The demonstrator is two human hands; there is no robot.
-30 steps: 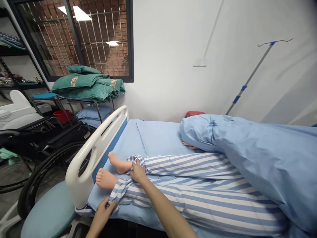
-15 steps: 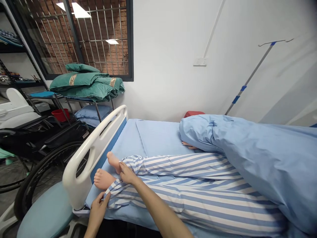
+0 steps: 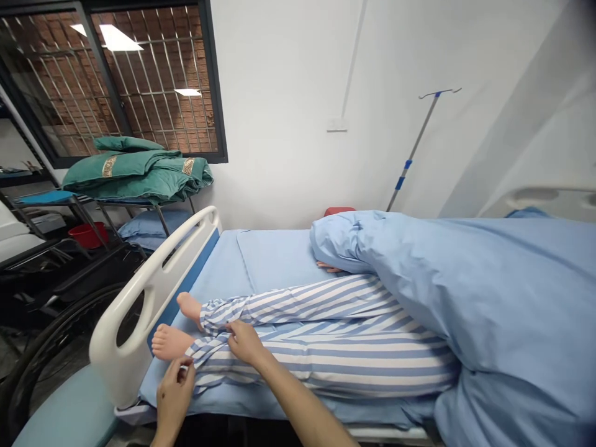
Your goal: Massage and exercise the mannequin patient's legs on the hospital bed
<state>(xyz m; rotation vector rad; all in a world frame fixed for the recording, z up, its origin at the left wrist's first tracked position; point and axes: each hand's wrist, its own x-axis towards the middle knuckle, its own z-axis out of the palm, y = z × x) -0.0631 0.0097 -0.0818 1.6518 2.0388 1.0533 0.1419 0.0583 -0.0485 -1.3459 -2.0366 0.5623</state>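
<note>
Blue-and-white striped trousers cover the legs of a manikin lying on the bed, with its two bare feet near the footboard. At the cuff of the nearer leg, my left hand is closed, thumb and forefinger pinching the cloth edge. My right hand rests on the trouser cloth between the two shins, its fingertips closed on a fold of it. Both cuffs reach about the ankles. A blue quilt hides the upper body, and some fingers poke out under its edge.
A white footboard closes the bed's left end, with a wheelchair wheel and a pale teal round-edged seat beyond it. Green folded bedding lies on a chair by the window. An IV pole stands behind the bed.
The view has swung to the right. My right hand has moved from the far leg's cuff to the cloth between the shins. My left hand stays at the near cuff.
</note>
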